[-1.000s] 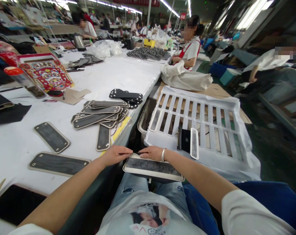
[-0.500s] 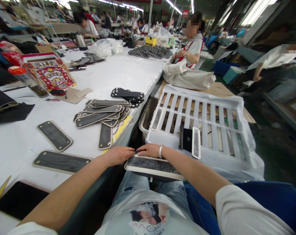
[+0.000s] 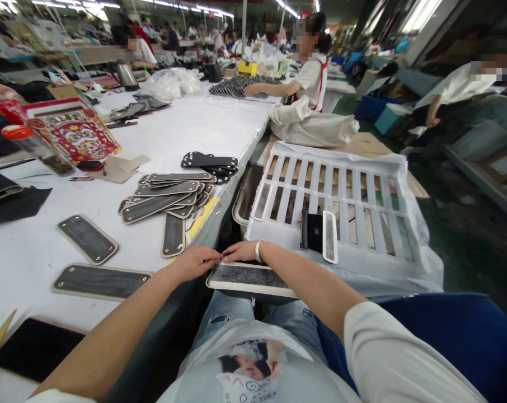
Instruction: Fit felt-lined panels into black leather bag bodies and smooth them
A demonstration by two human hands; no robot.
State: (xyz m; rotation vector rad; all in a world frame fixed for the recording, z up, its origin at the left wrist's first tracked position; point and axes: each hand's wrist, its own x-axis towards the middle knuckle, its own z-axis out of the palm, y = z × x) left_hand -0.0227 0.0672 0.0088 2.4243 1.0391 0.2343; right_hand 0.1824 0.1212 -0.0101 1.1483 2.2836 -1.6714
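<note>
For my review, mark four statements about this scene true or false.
The left hand and right hand are at the far side of a cream-rimmed dark grey rectangular piece. True.
A silver-coloured metal bracelet circles the left wrist. False: the bracelet is on the right wrist.
Tan-rimmed dark grey strips overlap on the white tabletop. True.
The orange-lidded clear jar is picture-right of the red patterned box. False: the jar is left.

Table [image 3: 161, 134]: red patterned box [image 3: 79, 134] stood beside orange-lidded jar [image 3: 41, 150]; metal kettle [image 3: 126, 75] stood near clear plastic bags [image 3: 169, 85]; yellow box [image 3: 248, 68] sat farther back; dark flat slab [image 3: 37, 344] lay near left; right side: pale cloth bundle [image 3: 314, 127] lay by brown cardboard [image 3: 371, 143]
</note>
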